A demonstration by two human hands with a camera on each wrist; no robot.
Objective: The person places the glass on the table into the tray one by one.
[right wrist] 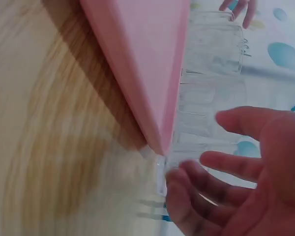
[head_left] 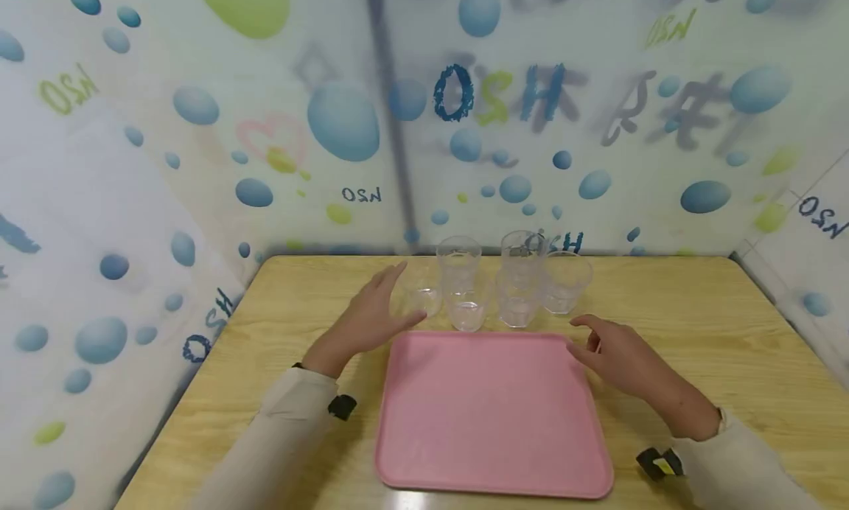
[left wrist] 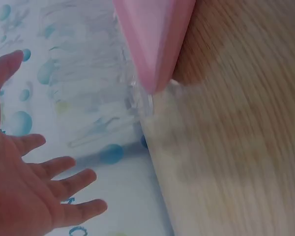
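Several clear cups (head_left: 517, 296) stand upright in a close group along the far side of a pink tray (head_left: 491, 414). My left hand (head_left: 365, 315) is beside the leftmost cup (head_left: 424, 301), its fingers spread and nothing in it. In the left wrist view the palm and spread fingers of that hand (left wrist: 34, 191) show bare. On the other side, my right hand (head_left: 617, 355) is by the tray's far right corner, close to the rightmost cup (head_left: 567, 281). Its fingers (right wrist: 231, 164) bend loosely and hold nothing in the right wrist view.
A light wood table (head_left: 690, 296) carries the tray and cups. Behind it rises a pale wall (head_left: 597, 141) with blue and green drop patterns, close to the table's far edge. More patterned wall (head_left: 113, 222) stands on the left.
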